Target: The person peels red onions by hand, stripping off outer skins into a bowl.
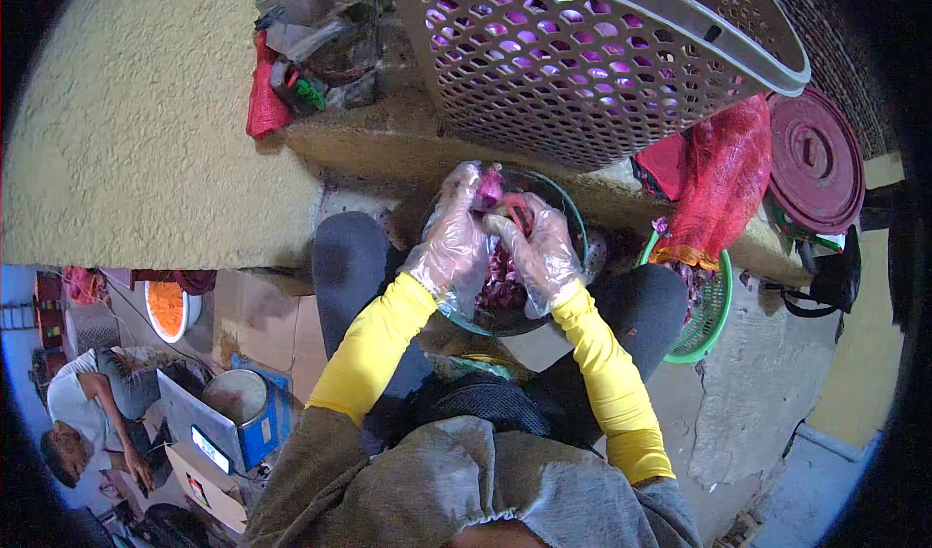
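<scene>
My left hand (455, 246), in a clear plastic glove, holds a small purple onion (489, 187) upright between its fingertips. My right hand (542, 246), gloved the same way, grips a small tool with a red handle (518, 214), apparently a paring knife; its blade cannot be made out. The hands are close together above a round basin with a teal rim (579, 217), between my knees. Purple onion skins or pieces (502, 282) lie inside the basin, partly hidden by my hands and forearms.
A large grey perforated basket (539, 60) with purple onions stands on the ledge (364, 144) ahead. On the right, a red mesh sack (717, 177) hangs into a green basket (721, 322), near a maroon lid (815, 158). At lower left a person (80, 395) sits by a blue box (266, 428).
</scene>
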Action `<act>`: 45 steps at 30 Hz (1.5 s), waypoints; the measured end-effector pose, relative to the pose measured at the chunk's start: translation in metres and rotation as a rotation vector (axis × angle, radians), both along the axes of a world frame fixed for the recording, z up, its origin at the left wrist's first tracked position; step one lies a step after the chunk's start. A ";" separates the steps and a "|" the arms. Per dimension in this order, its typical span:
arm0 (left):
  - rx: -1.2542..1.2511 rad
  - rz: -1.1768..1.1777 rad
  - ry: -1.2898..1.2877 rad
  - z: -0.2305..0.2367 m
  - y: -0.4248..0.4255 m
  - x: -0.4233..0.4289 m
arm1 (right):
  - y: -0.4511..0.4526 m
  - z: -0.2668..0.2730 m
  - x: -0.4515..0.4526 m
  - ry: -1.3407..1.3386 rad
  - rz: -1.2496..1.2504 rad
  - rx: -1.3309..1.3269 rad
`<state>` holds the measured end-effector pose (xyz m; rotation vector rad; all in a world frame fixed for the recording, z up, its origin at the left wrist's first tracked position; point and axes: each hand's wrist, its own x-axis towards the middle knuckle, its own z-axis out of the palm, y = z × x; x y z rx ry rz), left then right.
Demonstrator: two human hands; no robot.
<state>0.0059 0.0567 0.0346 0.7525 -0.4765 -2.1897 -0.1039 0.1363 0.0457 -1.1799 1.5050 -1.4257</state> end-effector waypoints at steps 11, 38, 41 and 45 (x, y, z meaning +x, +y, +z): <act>0.046 0.064 -0.008 -0.005 -0.021 0.011 | 0.029 -0.009 0.001 0.055 0.025 0.129; 0.042 -0.313 -0.037 0.014 -0.046 -0.015 | -0.024 0.064 -0.073 0.902 0.128 0.162; 0.055 -0.338 -0.064 0.021 -0.046 -0.016 | -0.025 0.066 -0.073 0.983 0.143 0.141; 0.034 -0.382 -0.058 0.026 -0.046 -0.015 | -0.028 0.061 -0.073 0.974 0.174 0.130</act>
